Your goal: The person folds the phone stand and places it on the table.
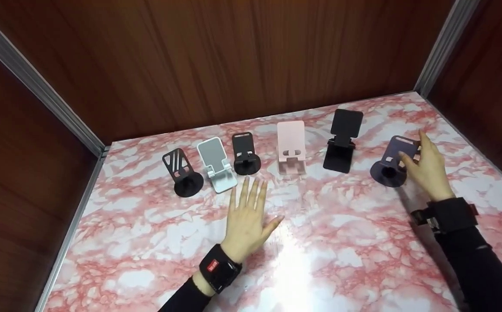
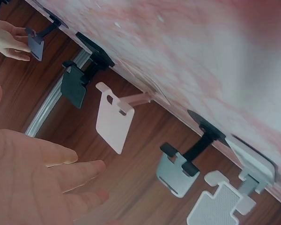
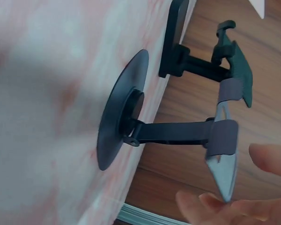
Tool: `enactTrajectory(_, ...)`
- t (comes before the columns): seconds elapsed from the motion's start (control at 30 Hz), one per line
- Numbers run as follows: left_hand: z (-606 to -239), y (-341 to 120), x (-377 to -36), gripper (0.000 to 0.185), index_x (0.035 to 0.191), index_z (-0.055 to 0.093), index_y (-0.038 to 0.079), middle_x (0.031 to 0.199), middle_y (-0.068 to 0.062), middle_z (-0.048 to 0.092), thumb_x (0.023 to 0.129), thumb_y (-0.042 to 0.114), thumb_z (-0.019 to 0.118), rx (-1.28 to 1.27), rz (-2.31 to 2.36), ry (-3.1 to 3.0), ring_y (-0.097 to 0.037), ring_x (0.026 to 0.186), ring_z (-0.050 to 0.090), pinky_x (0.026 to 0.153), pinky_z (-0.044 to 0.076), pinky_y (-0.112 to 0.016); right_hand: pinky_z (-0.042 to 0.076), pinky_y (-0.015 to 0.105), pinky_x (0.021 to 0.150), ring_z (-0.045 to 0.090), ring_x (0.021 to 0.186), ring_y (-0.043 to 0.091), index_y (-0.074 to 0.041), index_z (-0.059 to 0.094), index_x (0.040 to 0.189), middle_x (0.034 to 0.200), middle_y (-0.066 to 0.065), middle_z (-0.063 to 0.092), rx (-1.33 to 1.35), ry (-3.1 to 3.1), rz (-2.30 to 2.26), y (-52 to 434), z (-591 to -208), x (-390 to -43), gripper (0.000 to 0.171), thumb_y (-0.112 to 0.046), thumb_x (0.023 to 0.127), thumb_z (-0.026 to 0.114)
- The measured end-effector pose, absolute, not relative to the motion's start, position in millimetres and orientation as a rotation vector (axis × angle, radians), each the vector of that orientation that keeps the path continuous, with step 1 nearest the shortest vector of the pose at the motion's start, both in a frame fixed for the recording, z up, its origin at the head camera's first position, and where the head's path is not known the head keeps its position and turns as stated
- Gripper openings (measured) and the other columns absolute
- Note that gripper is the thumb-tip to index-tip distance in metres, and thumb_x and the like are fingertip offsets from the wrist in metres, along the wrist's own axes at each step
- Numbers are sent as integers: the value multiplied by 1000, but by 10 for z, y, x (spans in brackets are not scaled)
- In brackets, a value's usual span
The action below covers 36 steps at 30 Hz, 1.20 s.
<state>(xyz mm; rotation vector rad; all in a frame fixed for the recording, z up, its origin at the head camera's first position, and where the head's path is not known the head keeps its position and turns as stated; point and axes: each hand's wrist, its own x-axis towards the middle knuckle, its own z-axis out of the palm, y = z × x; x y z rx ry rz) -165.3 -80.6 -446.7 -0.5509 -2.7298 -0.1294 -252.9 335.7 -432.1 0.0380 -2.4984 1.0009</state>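
Six phone stands stand in a row along the back of a pink marbled table (image 1: 320, 242). At the right end is a purple stand (image 1: 389, 167) on a round base (image 3: 119, 112). My right hand (image 1: 412, 146) holds its tilted plate (image 3: 225, 154), thumb on the front and fingers (image 3: 213, 204) at its edge. My left hand (image 1: 255, 203) lies flat on the table with fingers spread, just in front of the white stand (image 1: 216, 167) and a black round-base stand (image 1: 245, 156). It holds nothing.
Also in the row are a slatted black stand (image 1: 182, 173) at the left end, a pink stand (image 1: 292, 147) and a black square-base stand (image 1: 341, 143). Wooden walls with metal corner strips (image 1: 38, 86) close in the table on three sides.
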Motion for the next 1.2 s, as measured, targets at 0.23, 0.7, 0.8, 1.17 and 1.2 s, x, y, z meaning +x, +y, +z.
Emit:
enactTrajectory(0.23, -4509, -724, -1669, 82, 152, 35, 6, 159, -13, 35, 93, 60, 52, -576, -187, -2759, -32, 151, 24, 121, 22, -56, 46, 4, 65, 61, 72, -6, 10, 37, 146, 97, 26, 70, -50, -2451, 1148, 3457, -4323, -2595, 58, -5, 94, 61)
enactTrajectory(0.7, -4522, -650, -1685, 81, 154, 32, 6, 160, -13, 32, 95, 58, 50, -618, -279, -2786, -33, 151, 23, 122, 21, -57, 59, 17, 60, 68, 64, 2, -14, 60, 105, 74, -11, 68, -211, -2204, 2071, 3631, -4278, -2637, 15, -9, 92, 67)
enactTrajectory(0.8, -4530, -646, -1692, 80, 154, 32, 5, 160, -14, 33, 95, 57, 49, -621, -300, -2795, -34, 151, 23, 122, 21, -57, 59, 17, 60, 68, 65, 3, -16, 64, 96, 74, -8, 70, -141, -2118, 2180, 3629, -4255, -2630, 13, -4, 91, 67)
enactTrajectory(1.17, -4497, -618, -1713, 80, 154, 30, 5, 161, -14, 31, 96, 57, 47, -615, -348, -2849, -33, 152, 19, 122, 18, -58, 60, 20, 62, 70, 68, 10, -6, 69, 98, 78, 1, 71, 71, -2037, 2366, 3493, -4128, -2547, 11, 0, 90, 67)
enactTrajectory(1.2, -4499, -617, -1718, 80, 154, 31, 5, 161, -14, 32, 96, 57, 48, -615, -351, -2853, -33, 152, 19, 122, 18, -58, 60, 21, 62, 70, 69, 10, -6, 69, 99, 79, 1, 71, 85, -2055, 2361, 3472, -4114, -2538, 11, 0, 90, 68)
